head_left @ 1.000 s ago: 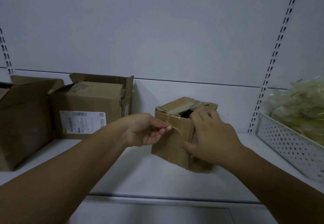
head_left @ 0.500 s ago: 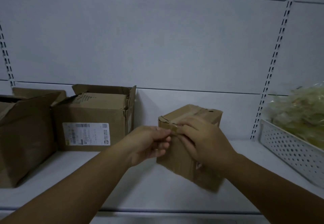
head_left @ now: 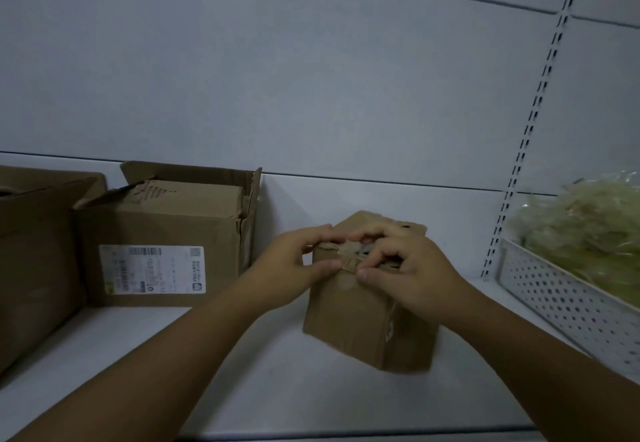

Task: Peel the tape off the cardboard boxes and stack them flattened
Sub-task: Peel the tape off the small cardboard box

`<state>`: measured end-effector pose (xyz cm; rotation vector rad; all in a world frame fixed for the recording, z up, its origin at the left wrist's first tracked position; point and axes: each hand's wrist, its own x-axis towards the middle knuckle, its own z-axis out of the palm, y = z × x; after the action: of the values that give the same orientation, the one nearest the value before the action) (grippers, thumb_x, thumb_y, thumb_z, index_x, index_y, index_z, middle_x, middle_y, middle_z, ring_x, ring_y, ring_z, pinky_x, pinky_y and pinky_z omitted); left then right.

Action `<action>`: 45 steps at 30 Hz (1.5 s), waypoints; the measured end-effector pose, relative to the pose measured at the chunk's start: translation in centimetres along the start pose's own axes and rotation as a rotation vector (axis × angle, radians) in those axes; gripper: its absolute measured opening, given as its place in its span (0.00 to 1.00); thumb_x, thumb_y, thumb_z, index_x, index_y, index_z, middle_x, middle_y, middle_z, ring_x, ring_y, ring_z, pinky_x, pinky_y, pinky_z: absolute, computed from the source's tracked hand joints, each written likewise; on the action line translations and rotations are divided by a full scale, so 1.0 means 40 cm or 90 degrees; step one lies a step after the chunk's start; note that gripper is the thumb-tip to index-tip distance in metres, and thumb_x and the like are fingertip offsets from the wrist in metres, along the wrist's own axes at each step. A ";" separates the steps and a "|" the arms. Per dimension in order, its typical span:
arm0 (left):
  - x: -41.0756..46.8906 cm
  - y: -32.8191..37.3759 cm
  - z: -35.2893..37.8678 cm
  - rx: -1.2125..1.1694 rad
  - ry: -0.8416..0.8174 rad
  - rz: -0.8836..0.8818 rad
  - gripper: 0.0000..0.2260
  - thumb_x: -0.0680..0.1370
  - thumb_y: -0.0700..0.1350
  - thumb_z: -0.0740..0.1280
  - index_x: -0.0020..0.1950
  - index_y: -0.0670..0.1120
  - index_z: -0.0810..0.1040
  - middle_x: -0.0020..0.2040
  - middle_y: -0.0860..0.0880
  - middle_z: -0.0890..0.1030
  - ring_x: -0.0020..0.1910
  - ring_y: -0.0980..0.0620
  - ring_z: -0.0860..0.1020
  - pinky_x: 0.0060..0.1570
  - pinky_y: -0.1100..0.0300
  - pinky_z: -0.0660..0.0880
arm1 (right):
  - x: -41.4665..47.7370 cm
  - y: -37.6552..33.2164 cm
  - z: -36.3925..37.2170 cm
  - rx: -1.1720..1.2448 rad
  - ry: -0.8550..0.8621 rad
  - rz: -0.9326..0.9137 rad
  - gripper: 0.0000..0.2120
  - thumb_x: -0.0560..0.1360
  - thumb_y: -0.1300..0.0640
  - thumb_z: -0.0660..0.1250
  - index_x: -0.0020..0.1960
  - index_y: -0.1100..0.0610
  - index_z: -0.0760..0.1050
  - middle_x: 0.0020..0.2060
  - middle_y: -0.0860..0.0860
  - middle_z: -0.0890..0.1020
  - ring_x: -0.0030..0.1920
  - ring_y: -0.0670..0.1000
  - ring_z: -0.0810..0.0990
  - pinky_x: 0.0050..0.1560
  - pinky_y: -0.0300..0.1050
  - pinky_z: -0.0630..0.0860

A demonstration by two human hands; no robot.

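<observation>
A small brown cardboard box [head_left: 360, 320] stands on the white shelf [head_left: 242, 372], turned corner-on to me. My left hand [head_left: 294, 265] grips its top left edge, thumb and fingers pinched at the rim. My right hand [head_left: 405, 268] lies over the top right, fingertips pressed on a crumpled strip of tape [head_left: 349, 256] at the top edge. The box's top is mostly hidden by both hands. Left of it stands a bigger open box [head_left: 162, 234] with a white shipping label [head_left: 152, 270].
A third brown box [head_left: 34, 261] stands at the far left edge. At the right, a white perforated basket [head_left: 561, 296] holds a heap of clear crumpled tape or plastic [head_left: 585, 220]. White slotted shelf backing rises behind everything.
My right hand moved from the box's front up onto its top edge, meeting my left hand at the tape. The view has tilted upward, so the shelf sits lower in the frame.
</observation>
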<state>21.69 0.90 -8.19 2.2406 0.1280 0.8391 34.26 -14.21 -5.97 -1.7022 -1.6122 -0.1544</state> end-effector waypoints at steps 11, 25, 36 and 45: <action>0.020 -0.032 -0.021 0.076 -0.035 0.071 0.19 0.74 0.42 0.69 0.65 0.50 0.75 0.60 0.62 0.69 0.62 0.70 0.63 0.53 0.85 0.58 | 0.027 0.020 -0.021 0.202 -0.054 0.056 0.10 0.69 0.60 0.72 0.35 0.45 0.83 0.50 0.39 0.82 0.54 0.42 0.79 0.52 0.34 0.74; 0.032 -0.018 -0.047 0.154 -0.101 0.073 0.19 0.74 0.44 0.69 0.65 0.49 0.75 0.68 0.51 0.73 0.56 0.76 0.61 0.50 0.86 0.57 | 0.030 -0.004 -0.016 0.369 0.027 0.191 0.11 0.71 0.71 0.66 0.33 0.60 0.75 0.37 0.49 0.82 0.34 0.42 0.79 0.35 0.32 0.74; 0.020 0.016 -0.047 0.187 -0.126 0.026 0.17 0.76 0.47 0.67 0.65 0.52 0.75 0.69 0.53 0.72 0.67 0.59 0.67 0.60 0.69 0.60 | 0.038 0.006 -0.033 0.618 0.135 0.269 0.06 0.77 0.56 0.59 0.46 0.57 0.73 0.41 0.51 0.85 0.46 0.48 0.84 0.45 0.37 0.80; -0.023 0.147 0.118 0.426 -0.017 0.079 0.27 0.68 0.71 0.55 0.61 0.58 0.70 0.60 0.59 0.75 0.61 0.57 0.70 0.68 0.48 0.58 | 0.090 0.018 -0.055 0.623 0.223 0.334 0.12 0.82 0.52 0.52 0.47 0.56 0.70 0.44 0.57 0.86 0.49 0.55 0.84 0.45 0.50 0.81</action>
<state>22.93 -6.51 -7.22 2.9065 0.2951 0.9257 36.49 -12.58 -2.72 -1.1509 -0.7152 0.4951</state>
